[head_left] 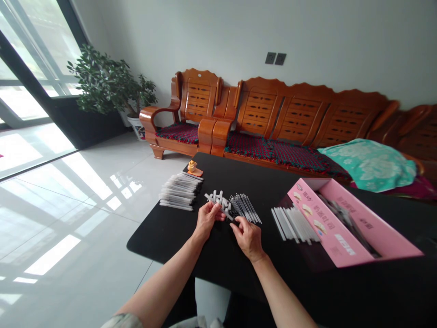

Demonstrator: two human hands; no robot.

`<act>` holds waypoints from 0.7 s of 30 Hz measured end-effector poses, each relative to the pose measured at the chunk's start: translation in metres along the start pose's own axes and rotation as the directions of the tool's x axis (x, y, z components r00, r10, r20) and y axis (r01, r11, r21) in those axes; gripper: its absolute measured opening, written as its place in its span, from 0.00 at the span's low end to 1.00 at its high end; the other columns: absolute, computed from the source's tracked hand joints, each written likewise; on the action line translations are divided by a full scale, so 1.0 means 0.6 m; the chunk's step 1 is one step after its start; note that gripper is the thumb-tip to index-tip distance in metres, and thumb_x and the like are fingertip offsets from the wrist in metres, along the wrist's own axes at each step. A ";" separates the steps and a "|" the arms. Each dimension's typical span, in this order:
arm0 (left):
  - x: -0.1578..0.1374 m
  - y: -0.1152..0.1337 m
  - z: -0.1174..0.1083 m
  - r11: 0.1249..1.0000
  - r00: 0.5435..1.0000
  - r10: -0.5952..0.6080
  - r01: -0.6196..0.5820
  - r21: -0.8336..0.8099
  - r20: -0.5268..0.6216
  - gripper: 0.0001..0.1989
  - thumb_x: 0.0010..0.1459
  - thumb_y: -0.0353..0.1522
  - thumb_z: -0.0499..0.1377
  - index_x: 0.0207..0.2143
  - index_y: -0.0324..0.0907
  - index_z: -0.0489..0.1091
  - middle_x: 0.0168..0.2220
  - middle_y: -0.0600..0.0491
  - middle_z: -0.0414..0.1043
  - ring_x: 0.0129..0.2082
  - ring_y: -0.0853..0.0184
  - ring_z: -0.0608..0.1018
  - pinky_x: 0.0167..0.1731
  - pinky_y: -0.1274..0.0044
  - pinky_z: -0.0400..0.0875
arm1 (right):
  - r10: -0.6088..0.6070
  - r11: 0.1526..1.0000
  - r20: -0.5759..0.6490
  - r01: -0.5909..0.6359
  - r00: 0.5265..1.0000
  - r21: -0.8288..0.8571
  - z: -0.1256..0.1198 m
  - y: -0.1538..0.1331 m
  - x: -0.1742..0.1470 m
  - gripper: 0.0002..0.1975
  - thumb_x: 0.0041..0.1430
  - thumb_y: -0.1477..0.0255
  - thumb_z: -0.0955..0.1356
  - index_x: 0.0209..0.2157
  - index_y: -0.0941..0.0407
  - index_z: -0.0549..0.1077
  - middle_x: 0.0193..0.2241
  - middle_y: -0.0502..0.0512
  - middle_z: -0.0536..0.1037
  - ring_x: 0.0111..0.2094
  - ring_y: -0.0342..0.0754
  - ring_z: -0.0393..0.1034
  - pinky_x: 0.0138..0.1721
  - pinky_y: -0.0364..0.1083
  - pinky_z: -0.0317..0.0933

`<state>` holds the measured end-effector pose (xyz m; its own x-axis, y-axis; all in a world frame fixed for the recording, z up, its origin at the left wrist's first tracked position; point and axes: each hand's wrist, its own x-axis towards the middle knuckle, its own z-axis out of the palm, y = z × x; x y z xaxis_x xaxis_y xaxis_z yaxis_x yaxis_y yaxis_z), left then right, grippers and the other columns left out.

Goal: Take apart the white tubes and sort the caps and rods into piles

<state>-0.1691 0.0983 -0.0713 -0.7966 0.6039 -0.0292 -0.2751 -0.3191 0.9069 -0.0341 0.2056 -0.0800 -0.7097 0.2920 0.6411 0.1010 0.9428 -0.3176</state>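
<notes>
My left hand is closed on a pale, slim pen-like tube, which slants down to the right. My right hand has its thumb and finger pinched together at the lower end of that tube; what sits between them is too small to make out. Just beyond the hands lies a loose heap of short whitish pieces. Beside the heap, thin dark-and-clear sticks, resembling pen refills, lie in a row. To the left is a stack of frosted tubes; more whitish tubes lie to the right.
A long pink box, open on top with dark items inside, stands at the right on the black table. A small orange figurine sits near the far left edge. Behind are a wooden sofa, a turquoise cloth and a potted plant.
</notes>
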 end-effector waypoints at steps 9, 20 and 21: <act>-0.001 0.002 0.001 1.000 1.000 0.003 -0.003 0.012 -0.002 0.21 0.49 0.46 0.66 0.31 0.35 0.70 0.22 0.50 0.74 0.20 0.68 0.77 0.22 0.79 0.74 | 0.013 1.000 -0.007 -0.013 1.000 0.003 0.002 0.001 0.001 0.10 0.65 0.68 0.63 0.36 0.58 0.72 0.22 0.50 0.75 0.22 0.43 0.69 0.27 0.41 0.57; -0.001 0.003 0.002 1.000 1.000 0.007 -0.007 0.013 0.000 0.22 0.49 0.46 0.66 0.30 0.35 0.70 0.22 0.50 0.74 0.20 0.68 0.78 0.22 0.79 0.74 | 0.023 1.000 -0.002 -0.023 1.000 0.002 0.002 0.002 -0.001 0.09 0.65 0.69 0.63 0.36 0.58 0.73 0.22 0.50 0.75 0.22 0.42 0.70 0.26 0.41 0.57; -0.001 0.003 0.001 1.000 1.000 0.008 -0.008 0.010 -0.002 0.21 0.49 0.46 0.66 0.31 0.35 0.70 0.22 0.51 0.74 0.20 0.68 0.78 0.22 0.79 0.74 | 0.028 1.000 0.004 -0.028 1.000 0.004 0.002 0.002 -0.001 0.09 0.64 0.68 0.64 0.38 0.58 0.73 0.22 0.50 0.75 0.22 0.43 0.70 0.27 0.41 0.57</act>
<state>-0.1687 0.0980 -0.0694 -0.7998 0.5998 -0.0226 -0.2630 -0.3164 0.9115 -0.0344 0.2063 -0.0815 -0.7095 0.3177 0.6290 0.1183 0.9336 -0.3381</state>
